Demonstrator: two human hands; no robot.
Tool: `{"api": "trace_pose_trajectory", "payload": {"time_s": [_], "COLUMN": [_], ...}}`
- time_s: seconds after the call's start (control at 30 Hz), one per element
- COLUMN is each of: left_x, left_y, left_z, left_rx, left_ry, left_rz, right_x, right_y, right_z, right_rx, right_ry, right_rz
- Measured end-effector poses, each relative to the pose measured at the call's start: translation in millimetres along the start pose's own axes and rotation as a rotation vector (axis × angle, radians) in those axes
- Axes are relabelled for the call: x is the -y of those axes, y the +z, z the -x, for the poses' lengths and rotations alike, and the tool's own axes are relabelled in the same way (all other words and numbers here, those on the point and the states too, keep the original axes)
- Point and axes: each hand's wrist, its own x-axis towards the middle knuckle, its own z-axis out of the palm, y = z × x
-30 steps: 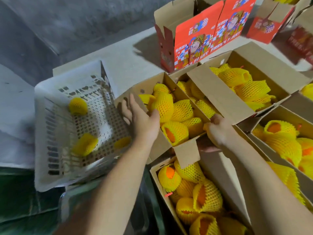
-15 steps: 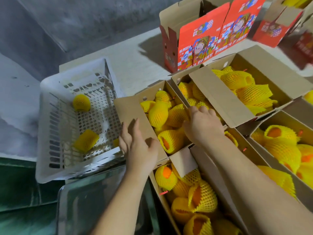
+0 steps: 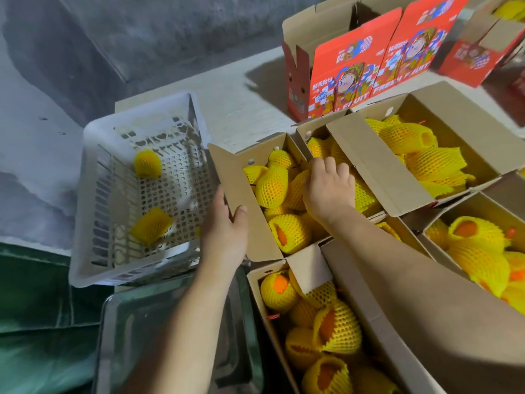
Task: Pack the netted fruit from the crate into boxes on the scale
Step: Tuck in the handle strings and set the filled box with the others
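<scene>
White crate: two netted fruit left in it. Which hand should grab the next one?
Left. The left hand is beside the white crate, only holding the box flap. The right hand is across the box, on the packed fruit.

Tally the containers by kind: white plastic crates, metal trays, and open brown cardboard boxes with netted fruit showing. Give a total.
White plastic crate: 1
Metal scale tray: 1
Open brown cardboard boxes showing yellow-netted fruit: 5
Total: 7
Slivers cut off at the right edge are not counted.
</scene>
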Motion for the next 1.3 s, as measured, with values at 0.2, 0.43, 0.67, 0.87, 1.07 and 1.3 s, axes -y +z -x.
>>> {"api": "trace_pose_trajectory", "payload": {"time_s": [0.2, 0.43, 0.67, 0.87, 1.07, 1.3], "left_x": [-4.6, 8.0, 0.1, 4.0, 22.2, 31.4], "left_y": [11.7, 3.9, 19.0, 36.0, 50.3, 63.3], "left_z": [-4.2, -25.0, -37.5, -26.4, -20.7, -22.1], "left_rx": [0.083, 0.114, 0.089, 0.051, 0.239, 0.378], "left_ry": [-0.176, -0.216, -0.289, -0.292, -0.261, -0.321], "left_rz": [0.3, 0.509, 0.418, 0.201, -0.345, -0.087], "right_x": [-6.0, -30.2, -39.5, -45.8, -43.8, -34.0], "right_y": [-1.5, 5.8, 9.8, 11.3, 11.1, 11.0], "right_z": [-18.6, -28.6, -32.5, -28.5, -25.7, -18.1], "right_rx": [0.079, 0.008, -0.048, -0.11, -0.11, -0.097], "right_ry": [0.024, 0.161, 0.184, 0.179, 0.154, 0.113], "right_rz": [0.21, -0.173, -0.169, -0.138, -0.083, -0.013]}}
